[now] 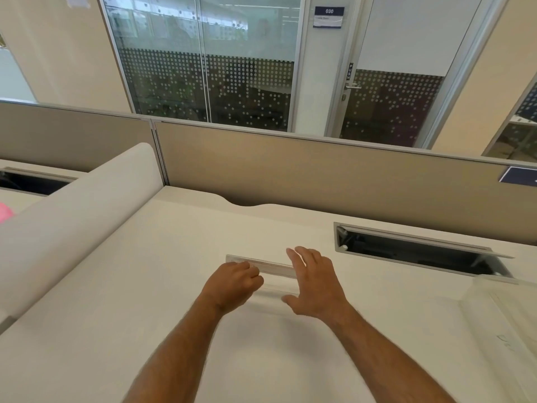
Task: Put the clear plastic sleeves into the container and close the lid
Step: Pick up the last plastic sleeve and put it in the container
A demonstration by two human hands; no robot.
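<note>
A: From my remote feed I log a white desk (116,315) with an open cable hatch (418,251) at right.

B: Noted. Beige partition (319,175) behind; glass door (398,68) signed 030.

Both bare forearms reach forward, close together. The left hand (234,282) is knuckles-up, its fingers curled downward in a grip. Just right of that grip, the right hand (315,286) is spread, fingers straight, thumb out.
</note>
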